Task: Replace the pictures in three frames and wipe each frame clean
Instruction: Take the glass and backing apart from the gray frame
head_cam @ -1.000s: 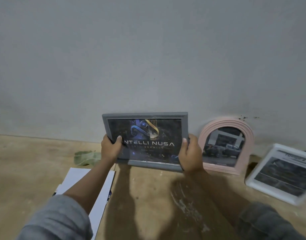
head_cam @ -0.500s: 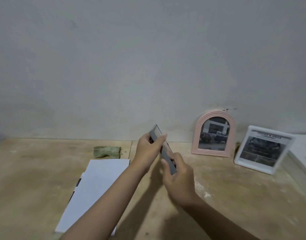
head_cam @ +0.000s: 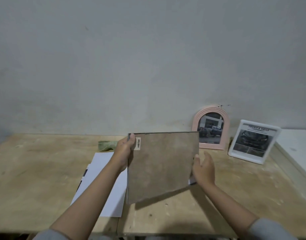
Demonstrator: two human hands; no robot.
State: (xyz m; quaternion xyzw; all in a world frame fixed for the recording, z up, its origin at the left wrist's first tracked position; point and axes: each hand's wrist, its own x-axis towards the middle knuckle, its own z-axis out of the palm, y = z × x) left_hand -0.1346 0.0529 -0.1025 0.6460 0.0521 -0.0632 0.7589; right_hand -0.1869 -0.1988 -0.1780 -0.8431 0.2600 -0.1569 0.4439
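I hold the grey picture frame (head_cam: 161,166) over the middle of the table with its brown backing board toward me and a barcode sticker near its upper left. My left hand (head_cam: 125,148) grips the frame's upper left edge. My right hand (head_cam: 203,168) supports its right edge, fingers partly spread. A pink arched frame (head_cam: 210,129) with a car photo leans on the wall at the right. Beside it stands a white frame (head_cam: 254,141) with a dark car print. White sheets of paper (head_cam: 103,182) lie under my left arm. A green cloth (head_cam: 106,145) sits behind them.
The wooden table (head_cam: 36,170) runs to a grey wall (head_cam: 148,58) at the back. A white surface (head_cam: 297,148) adjoins the table's right side. The table's front edge is near the bottom of the view.
The grey frame was turned from picture side facing me, through edge-on, to its back facing me. It came down and closer over the table.
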